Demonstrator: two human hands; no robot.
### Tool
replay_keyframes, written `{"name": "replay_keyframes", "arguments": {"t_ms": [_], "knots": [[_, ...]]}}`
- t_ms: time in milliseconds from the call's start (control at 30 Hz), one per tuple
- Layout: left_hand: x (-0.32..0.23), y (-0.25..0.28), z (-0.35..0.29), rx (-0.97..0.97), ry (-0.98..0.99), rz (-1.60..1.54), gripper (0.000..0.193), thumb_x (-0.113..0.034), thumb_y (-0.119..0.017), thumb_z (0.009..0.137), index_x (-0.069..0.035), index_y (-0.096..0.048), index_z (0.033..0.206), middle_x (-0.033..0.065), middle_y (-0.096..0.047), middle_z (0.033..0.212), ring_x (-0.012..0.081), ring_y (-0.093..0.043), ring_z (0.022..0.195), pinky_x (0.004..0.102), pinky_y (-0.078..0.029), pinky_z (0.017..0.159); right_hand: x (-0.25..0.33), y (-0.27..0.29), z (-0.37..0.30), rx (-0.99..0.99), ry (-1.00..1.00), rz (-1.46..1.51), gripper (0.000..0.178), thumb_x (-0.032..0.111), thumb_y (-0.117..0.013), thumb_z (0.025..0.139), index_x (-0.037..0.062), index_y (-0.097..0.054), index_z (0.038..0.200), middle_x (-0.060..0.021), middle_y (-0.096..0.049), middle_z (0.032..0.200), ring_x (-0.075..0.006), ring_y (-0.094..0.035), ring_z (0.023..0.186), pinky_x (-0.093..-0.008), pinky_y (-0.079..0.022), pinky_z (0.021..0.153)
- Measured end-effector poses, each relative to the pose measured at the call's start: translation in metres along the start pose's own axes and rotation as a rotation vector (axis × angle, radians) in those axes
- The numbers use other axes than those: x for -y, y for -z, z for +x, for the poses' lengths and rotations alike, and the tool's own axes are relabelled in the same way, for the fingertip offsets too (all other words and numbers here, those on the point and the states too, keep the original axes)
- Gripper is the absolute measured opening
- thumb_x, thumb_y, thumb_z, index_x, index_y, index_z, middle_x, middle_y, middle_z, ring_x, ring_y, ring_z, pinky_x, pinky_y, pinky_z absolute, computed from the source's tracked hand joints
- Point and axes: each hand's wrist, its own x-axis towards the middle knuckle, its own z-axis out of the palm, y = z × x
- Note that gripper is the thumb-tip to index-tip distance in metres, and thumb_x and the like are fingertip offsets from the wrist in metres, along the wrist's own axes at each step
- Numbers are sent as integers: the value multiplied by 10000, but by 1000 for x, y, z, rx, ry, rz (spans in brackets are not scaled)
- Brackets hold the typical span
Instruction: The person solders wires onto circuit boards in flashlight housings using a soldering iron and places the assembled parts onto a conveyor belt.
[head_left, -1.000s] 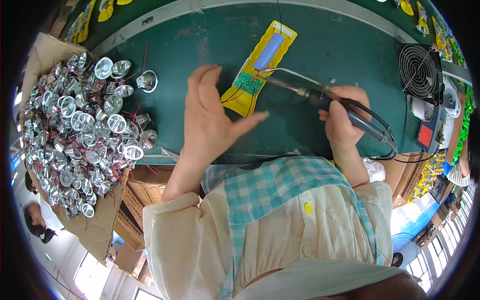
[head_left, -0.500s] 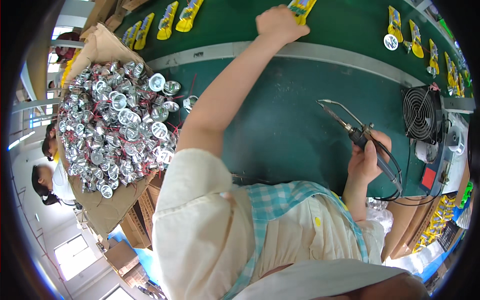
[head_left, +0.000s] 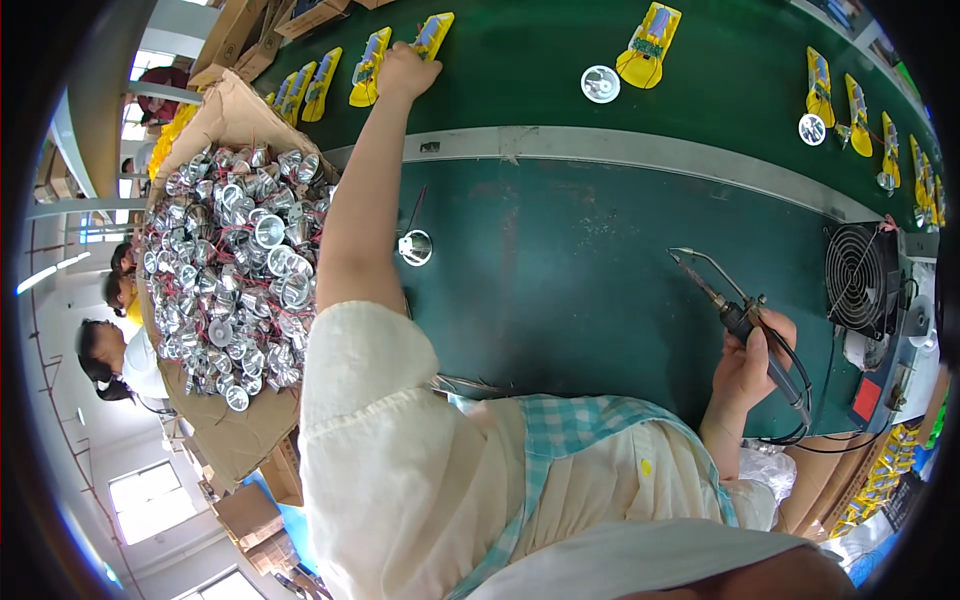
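Note:
My left hand (head_left: 407, 72) reaches over the metal rail to the far left. Its fingers are closed around the lower end of a yellow lamp housing (head_left: 433, 36) with a blue-grey part and circuit board inside. Another yellow housing (head_left: 370, 66) lies just left of that hand. On the right, my right hand (head_left: 752, 362) grips a soldering iron (head_left: 740, 322) with a thin curved metal tube along it, tip pointing up and left above the bench. A yellow housing (head_left: 648, 48) lies on the far green surface, a round silver reflector (head_left: 601, 84) beside it.
A cardboard box (head_left: 235, 105) heaped with silver reflectors (head_left: 230, 270) and red wires stands at the left. One loose reflector (head_left: 415, 247) lies on the green bench (head_left: 540, 300). A black fan (head_left: 860, 278) stands at the right. Several more yellow housings line the far right.
My left hand has let go of the middle housing and moved left to another one. The view has shifted slightly. My right hand still holds the soldering iron.

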Motion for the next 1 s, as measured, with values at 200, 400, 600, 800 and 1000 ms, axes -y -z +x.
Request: {"name": "replay_keyframes", "arguments": {"t_ms": [200,400,600,800,1000], "knots": [[-64,58,-173,24,-283,-338,497,-186,-570,603,21,-393,1018,217,-468,964,343,-467,903,373,-391,765,7,0,-1,-42,32,64,238,126,-545,716,1,-463,902,-87,-492,686,-102,-455,494,-158,-356,410],[-101,38,-289,145,-467,-510,574,-173,-606,603,55,-337,1056,221,-418,970,360,-427,876,403,-364,767,6,5,-2,14,76,131,236,108,-527,713,-7,-458,908,-100,-498,749,-103,-451,506,-170,-365,422],[-28,44,-224,-295,-488,-89,598,-430,-630,583,42,-468,913,166,-476,880,304,-442,797,363,-390,693,18,7,-7,46,141,135,246,114,-521,715,-8,-451,918,-103,-503,761,-102,-442,500,-181,-368,422],[35,35,-190,48,-270,54,174,-182,-579,571,-16,-539,608,145,-552,689,299,-527,679,369,-434,581,23,-8,-13,130,88,93,263,134,-548,707,-7,-452,907,-109,-506,747,-108,-440,469,-183,-361,412],[-8,58,-227,97,-173,-639,83,-46,-529,667,-4,-491,727,108,-546,574,205,-553,514,270,-431,497,22,-23,-22,258,-31,-51,230,97,-565,693,-4,-459,869,-100,-509,722,-102,-475,481,-171,-382,414]]}}
